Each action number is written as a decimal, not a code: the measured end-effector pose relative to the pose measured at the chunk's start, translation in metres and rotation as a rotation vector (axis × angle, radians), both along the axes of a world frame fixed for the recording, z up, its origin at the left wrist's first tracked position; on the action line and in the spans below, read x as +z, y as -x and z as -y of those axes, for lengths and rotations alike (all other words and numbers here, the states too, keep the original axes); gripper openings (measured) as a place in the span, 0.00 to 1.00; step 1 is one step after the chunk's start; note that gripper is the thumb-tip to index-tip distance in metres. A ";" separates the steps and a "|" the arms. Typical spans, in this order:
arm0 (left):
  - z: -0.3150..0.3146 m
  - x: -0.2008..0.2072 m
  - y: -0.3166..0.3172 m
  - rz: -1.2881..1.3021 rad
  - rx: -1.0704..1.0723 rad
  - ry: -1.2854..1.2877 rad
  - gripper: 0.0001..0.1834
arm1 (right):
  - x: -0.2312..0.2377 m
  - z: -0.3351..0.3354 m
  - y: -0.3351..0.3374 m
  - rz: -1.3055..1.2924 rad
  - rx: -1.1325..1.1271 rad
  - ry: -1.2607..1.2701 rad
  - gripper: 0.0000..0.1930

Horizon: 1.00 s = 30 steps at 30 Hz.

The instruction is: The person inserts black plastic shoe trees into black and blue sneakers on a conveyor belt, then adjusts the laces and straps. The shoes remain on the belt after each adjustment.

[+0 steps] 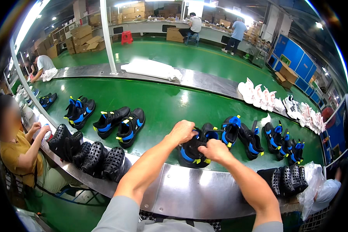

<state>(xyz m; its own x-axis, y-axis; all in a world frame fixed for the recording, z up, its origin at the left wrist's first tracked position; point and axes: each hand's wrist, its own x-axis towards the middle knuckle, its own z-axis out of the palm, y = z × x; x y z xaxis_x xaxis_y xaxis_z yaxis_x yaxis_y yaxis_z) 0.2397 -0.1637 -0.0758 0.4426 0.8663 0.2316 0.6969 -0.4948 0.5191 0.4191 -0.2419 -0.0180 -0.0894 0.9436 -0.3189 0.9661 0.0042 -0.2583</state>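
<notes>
A pair of black shoes (188, 151) with blue panels and yellow tabs stands at the near edge of the green belt, straight before me. My left hand (183, 132) pinches the upper of the nearer shoe at its opening. With curled fingers, my right hand (215, 150) grips the same shoe on its right side, near a yellow tab; the fingertips are partly hidden. Just right of them stand another like shoe (231, 130) with its strap up and a shoe (251, 141) beside it. To the left, a similar pair (130, 127) rests on the belt.
Black perforated shoe forms (100, 158) line the metal ledge (174, 193) on the left, and more forms (286, 179) stand at right by a plastic bag (312, 185). White shoes (259, 96) sit on the far ledge. A person in yellow (21, 154) works at left.
</notes>
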 end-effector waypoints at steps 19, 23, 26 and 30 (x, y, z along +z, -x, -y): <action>0.010 -0.023 -0.002 0.170 0.122 -0.005 0.13 | -0.101 -0.030 0.055 0.341 0.203 -0.495 0.05; 0.006 -0.028 0.014 0.397 0.153 0.042 0.12 | -0.089 -0.038 0.054 0.188 0.186 -0.450 0.09; 0.018 -0.036 0.022 0.407 0.270 0.155 0.30 | -0.081 -0.030 0.032 -0.190 0.196 -0.734 0.14; 0.040 -0.045 0.014 0.303 0.377 0.289 0.42 | -0.042 -0.030 0.026 0.030 0.267 -0.820 0.43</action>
